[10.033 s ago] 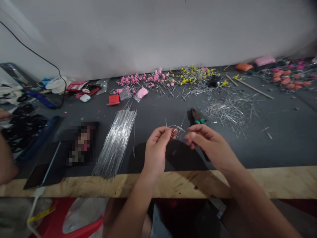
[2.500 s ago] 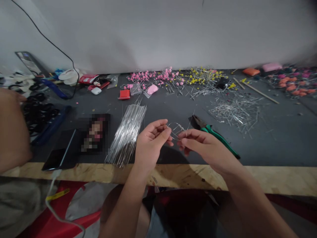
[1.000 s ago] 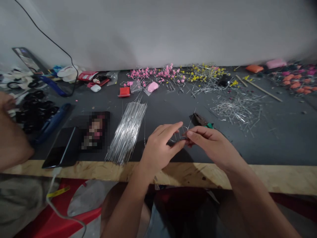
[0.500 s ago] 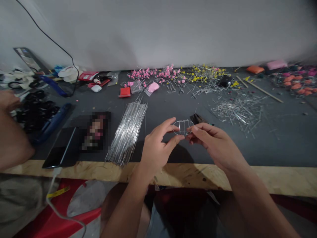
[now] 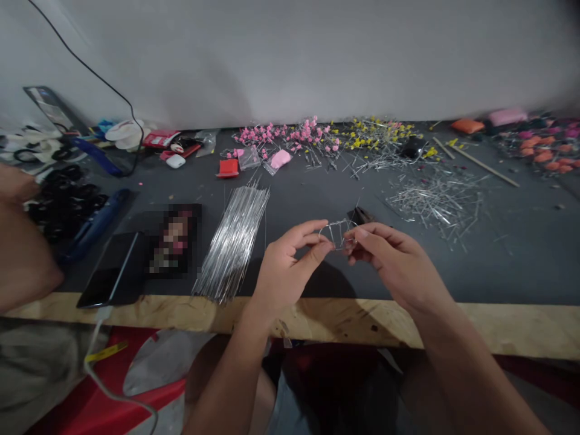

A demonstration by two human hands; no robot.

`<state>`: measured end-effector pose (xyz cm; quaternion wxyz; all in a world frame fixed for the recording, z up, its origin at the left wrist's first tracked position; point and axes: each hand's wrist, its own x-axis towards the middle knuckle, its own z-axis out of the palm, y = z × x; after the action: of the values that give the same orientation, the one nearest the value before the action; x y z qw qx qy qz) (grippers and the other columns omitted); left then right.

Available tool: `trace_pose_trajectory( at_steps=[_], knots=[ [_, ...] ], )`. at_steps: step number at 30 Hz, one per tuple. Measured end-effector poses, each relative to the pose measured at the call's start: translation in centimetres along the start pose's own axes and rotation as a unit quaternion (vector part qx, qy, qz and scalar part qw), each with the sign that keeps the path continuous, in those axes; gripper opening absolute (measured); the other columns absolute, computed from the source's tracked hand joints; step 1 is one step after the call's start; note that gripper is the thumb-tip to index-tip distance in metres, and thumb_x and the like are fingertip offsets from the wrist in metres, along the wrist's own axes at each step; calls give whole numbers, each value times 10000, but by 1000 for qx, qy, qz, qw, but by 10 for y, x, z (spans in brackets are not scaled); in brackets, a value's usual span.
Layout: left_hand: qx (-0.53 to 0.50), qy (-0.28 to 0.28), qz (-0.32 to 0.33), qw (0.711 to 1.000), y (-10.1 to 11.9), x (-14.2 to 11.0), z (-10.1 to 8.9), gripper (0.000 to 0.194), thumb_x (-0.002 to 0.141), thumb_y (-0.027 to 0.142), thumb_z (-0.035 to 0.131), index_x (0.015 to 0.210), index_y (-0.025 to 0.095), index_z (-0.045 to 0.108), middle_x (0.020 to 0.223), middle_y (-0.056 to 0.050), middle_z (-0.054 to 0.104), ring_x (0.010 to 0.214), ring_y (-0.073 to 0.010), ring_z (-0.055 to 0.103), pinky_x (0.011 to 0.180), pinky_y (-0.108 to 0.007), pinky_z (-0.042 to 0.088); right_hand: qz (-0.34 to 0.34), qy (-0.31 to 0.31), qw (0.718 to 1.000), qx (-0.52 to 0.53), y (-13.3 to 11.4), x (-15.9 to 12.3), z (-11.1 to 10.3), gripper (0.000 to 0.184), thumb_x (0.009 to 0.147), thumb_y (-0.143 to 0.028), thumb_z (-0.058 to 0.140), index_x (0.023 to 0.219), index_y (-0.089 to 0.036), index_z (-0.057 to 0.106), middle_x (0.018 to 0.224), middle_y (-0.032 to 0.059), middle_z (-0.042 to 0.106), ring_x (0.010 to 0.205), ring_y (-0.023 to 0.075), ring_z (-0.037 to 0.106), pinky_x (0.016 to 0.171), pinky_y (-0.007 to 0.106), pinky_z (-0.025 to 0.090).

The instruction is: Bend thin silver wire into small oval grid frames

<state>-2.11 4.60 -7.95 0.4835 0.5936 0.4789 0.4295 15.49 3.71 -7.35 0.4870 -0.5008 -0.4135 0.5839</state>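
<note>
A small oval wire frame with thin crosspieces is held up between my two hands above the dark tabletop. My left hand grips its left end between thumb and fingers. At the right end, my right hand pinches the wire, and its fingertips hide that part. Just behind the right fingers lie dark-jawed pliers, partly covered by the hand. To the left of my left hand is a bundle of straight silvery wires.
Pink-tipped wires, yellow-tipped wires and a loose pile of short wires lie beyond my hands. A phone with a cable rests at left, beside another person's arm. The table's wooden edge runs in front.
The wire frame has tilted slightly between my hands. My left thumb and fingers have shifted a little along its left end, while the right hand keeps its pinch.
</note>
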Motion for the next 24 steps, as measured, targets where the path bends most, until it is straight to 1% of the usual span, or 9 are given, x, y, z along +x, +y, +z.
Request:
trace_pose_trajectory(
  at_steps=[4,7,13,16,20,24],
  knots=[
    [-8,-18,-15,1000,0,-1,0,309,827,345,664,1131,286,657,896,-8,745,874,-175,678,796,-304,518,3,-42,999,-22,0,-1,0,151,799,-366,700,853,-226,709,788,4,658,671,127,578,652,276,478],
    [-2,-27,-20,999,0,-2,0,301,828,325,667,1128,300,657,901,5,740,875,-161,677,773,-276,507,6,-54,998,-39,1,0,0,144,789,-356,709,832,-219,702,773,-2,658,659,121,575,648,270,481],
    [-3,-32,-20,999,-1,-2,1,294,834,305,665,1127,326,651,909,26,733,881,-136,671,780,-247,486,19,-79,996,-26,3,0,1,118,776,-343,716,795,-229,699,745,-17,640,670,116,564,650,256,475],
    [-7,-34,-22,999,-2,-2,1,289,841,303,657,1129,332,648,916,29,729,880,-128,666,775,-240,485,17,-84,996,-22,5,0,0,104,761,-333,732,793,-237,707,746,-22,642,669,108,555,645,247,465],
    [-15,-39,-17,999,-3,-1,2,281,850,295,646,1131,318,647,915,23,723,875,-124,659,781,-240,483,35,-91,995,-16,6,1,-1,136,729,-315,766,838,-252,715,793,-25,664,693,102,565,656,239,464],
    [-35,-43,-14,998,-1,0,1,284,846,282,651,1130,286,646,900,15,713,864,-119,652,802,-244,483,23,-93,995,-20,6,2,-1,95,756,-305,744,827,-251,712,767,-32,660,672,95,564,654,237,460]
  ],
)
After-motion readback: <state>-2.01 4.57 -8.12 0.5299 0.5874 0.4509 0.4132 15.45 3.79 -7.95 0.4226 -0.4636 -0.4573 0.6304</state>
